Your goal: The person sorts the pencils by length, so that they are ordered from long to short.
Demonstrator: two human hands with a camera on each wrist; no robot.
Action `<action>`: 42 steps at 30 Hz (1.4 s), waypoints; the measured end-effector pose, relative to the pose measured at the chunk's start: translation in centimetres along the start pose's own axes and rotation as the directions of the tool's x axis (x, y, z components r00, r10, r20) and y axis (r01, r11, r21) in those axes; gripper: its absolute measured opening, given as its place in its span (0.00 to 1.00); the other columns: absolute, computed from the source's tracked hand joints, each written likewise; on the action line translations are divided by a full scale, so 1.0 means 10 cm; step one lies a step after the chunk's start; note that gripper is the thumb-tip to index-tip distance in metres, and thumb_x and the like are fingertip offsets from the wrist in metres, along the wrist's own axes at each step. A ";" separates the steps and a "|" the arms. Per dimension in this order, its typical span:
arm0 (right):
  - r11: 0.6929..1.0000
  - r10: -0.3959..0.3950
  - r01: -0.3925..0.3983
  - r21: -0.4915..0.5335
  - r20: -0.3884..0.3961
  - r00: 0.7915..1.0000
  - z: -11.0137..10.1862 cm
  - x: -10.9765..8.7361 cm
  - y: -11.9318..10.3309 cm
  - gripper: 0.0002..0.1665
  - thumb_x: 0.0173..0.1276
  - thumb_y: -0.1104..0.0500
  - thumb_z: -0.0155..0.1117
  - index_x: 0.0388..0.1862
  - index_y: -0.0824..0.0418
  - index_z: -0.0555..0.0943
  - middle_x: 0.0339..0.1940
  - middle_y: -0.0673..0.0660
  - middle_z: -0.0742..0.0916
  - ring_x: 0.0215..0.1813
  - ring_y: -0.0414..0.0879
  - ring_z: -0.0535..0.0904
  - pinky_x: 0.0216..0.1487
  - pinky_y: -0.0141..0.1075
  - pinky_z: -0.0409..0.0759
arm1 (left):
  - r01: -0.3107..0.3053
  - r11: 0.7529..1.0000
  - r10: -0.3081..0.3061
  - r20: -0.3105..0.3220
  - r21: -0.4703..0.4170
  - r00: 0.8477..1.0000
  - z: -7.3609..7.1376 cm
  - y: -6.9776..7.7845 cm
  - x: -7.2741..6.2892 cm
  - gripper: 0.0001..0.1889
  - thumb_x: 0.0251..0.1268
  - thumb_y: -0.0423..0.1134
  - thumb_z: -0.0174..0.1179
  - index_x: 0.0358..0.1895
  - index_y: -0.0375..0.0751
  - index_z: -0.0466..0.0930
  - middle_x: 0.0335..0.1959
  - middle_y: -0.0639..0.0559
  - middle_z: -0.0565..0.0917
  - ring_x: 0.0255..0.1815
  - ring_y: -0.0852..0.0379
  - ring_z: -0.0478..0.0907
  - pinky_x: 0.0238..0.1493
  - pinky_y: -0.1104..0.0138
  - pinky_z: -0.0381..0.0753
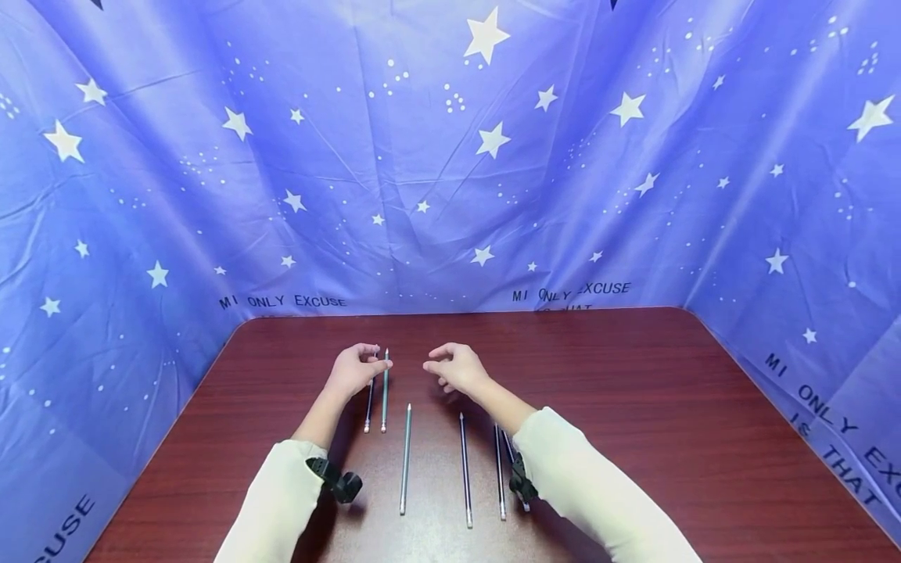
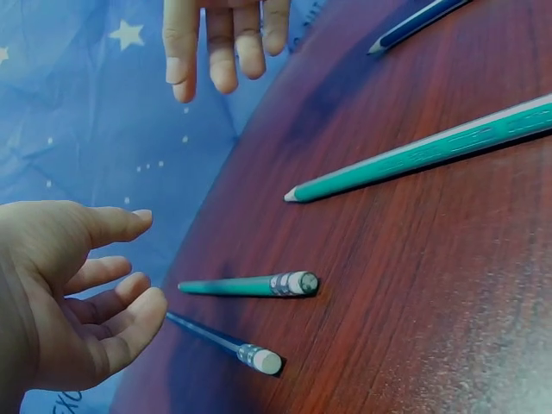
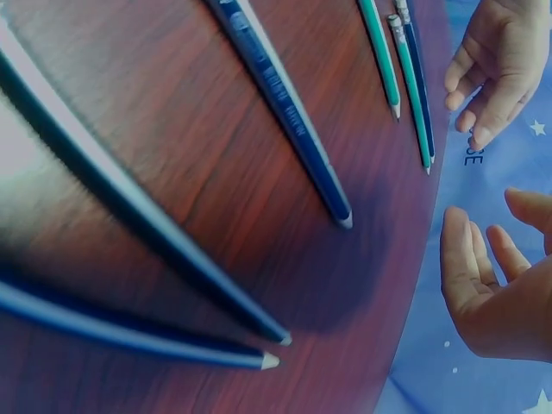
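My left hand [image 1: 357,371] hovers with relaxed, slightly bent fingers near a green pencil [image 1: 385,399] and a blue pencil [image 1: 369,407], overlapping their far ends in the head view. In the left wrist view both show white erasers toward the camera. Across a small gap, my right hand [image 1: 461,369] is held up with loose fingers and nothing in them. Closer to me lies another green pencil [image 1: 406,461], its tip pointing away. Right of it lie a dark blue pencil [image 1: 465,469] and two more dark blue pencils [image 3: 147,181] [image 3: 129,326], one partly hidden by the right wrist.
Everything lies on a reddish-brown wooden table [image 1: 605,367] with rounded far corners. A blue-purple curtain [image 1: 422,156] with white stars and printed lettering surrounds its back and sides. Black wrist cameras [image 1: 338,480] are strapped over the white sleeves [image 1: 598,485].
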State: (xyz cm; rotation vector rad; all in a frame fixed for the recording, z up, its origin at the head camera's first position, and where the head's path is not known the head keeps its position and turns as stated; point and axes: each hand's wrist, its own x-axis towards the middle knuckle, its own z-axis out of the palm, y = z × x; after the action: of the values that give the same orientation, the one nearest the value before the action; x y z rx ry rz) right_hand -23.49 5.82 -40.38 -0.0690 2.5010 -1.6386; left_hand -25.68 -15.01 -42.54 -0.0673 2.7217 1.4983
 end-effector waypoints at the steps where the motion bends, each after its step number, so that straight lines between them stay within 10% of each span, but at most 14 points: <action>1: 1.000 -0.001 0.001 -0.004 0.000 1.000 -0.01 -0.01 0.01 0.21 0.60 0.58 0.66 0.50 0.67 0.78 0.36 0.66 0.85 0.24 0.46 0.79 0.25 0.39 0.85 | -0.005 1.000 0.005 0.003 0.006 1.000 0.00 0.02 -0.01 0.26 0.56 0.41 0.65 0.56 0.32 0.74 0.44 0.38 0.80 0.29 0.53 0.79 0.25 0.72 0.79; 16: 0.998 0.002 0.000 -0.063 0.041 0.999 -0.19 -0.22 0.11 0.19 0.59 0.60 0.67 0.48 0.68 0.79 0.32 0.63 0.86 0.22 0.44 0.79 0.22 0.37 0.84 | -0.054 0.998 0.056 0.095 -0.021 0.994 0.10 0.14 -0.22 0.24 0.54 0.39 0.67 0.53 0.31 0.76 0.35 0.45 0.80 0.26 0.55 0.76 0.26 0.67 0.81; 42: 0.999 0.009 -0.002 -0.036 0.197 0.980 -0.30 -0.72 0.41 0.21 0.58 0.62 0.66 0.48 0.71 0.75 0.20 0.53 0.78 0.21 0.42 0.75 0.24 0.39 0.85 | -0.169 0.969 0.141 0.159 0.179 0.977 0.33 0.16 -0.70 0.15 0.51 0.39 0.67 0.41 0.36 0.80 0.28 0.53 0.78 0.30 0.61 0.73 0.32 0.70 0.75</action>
State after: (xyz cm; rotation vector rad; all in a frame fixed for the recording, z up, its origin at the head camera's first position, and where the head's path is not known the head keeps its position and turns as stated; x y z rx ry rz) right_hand -16.69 11.07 -42.29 -0.2176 2.3785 -1.5046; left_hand -18.75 -11.25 -42.62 0.2557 2.7905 1.2092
